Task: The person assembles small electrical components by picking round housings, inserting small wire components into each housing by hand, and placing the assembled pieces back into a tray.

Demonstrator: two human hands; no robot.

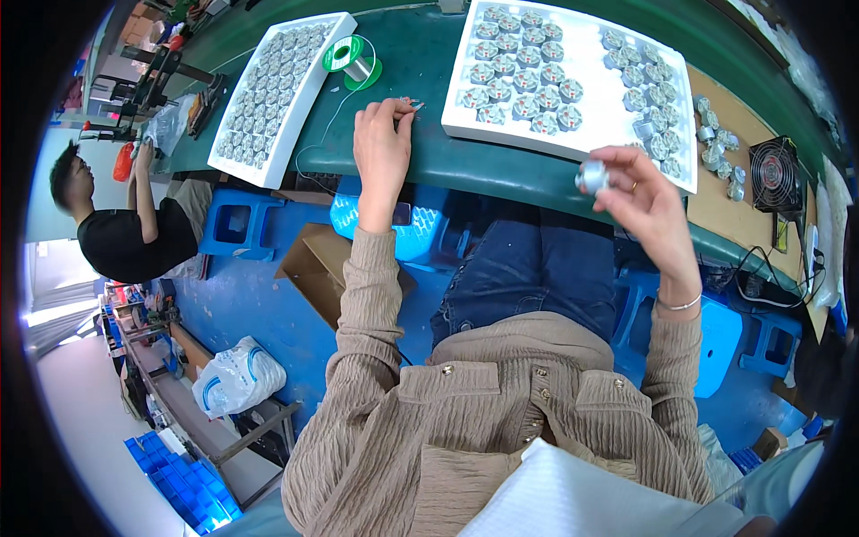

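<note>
My right hand (646,199) holds a small round silver metal part (591,177) between thumb and fingers, just off the near edge of the green table (420,63). My left hand (382,148) rests on the table edge, its fingers closed around something thin near the end of a wire that runs to a green solder spool (352,61). A white tray (586,112) with several of the same round parts lies beyond my right hand. A second white tray (273,94) full of such parts lies left of my left hand.
Loose round parts (720,148) and a small black fan (775,174) sit at the table's right end. Blue stools (234,224), an open cardboard box (313,268) and a white bag (234,376) are on the blue floor. Another person in a black shirt (125,234) works at the left.
</note>
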